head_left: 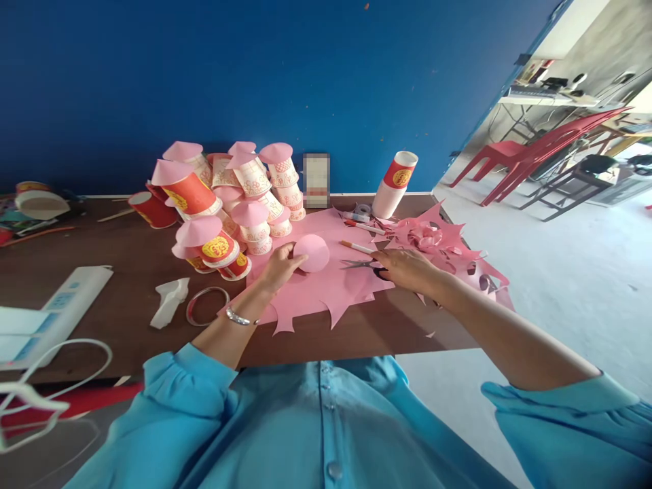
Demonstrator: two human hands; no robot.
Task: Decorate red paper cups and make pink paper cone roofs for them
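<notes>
My left hand point(282, 265) pinches the edge of a round pink paper disc point(312, 254) above the pink paper sheet point(300, 299). My right hand point(405, 269) is closed at the black handle of a pair of scissors point(356, 263), whose blades point left and lie slightly apart. Its fingers hide part of the handle. Just beyond the blades, a white pen with a brown cap point(355, 247) reaches close to the right fingertips. Farther back lies a similar pen with a red end point(365, 227).
Paper cups with pink paper cones point(249, 214) are grouped at the back left. A tall cup stack point(395, 185) stands at the back right, near pink paper scraps point(425, 234). A tape roll point(207, 306), crumpled white paper point(170, 302) and a white power strip point(66, 305) lie leftward.
</notes>
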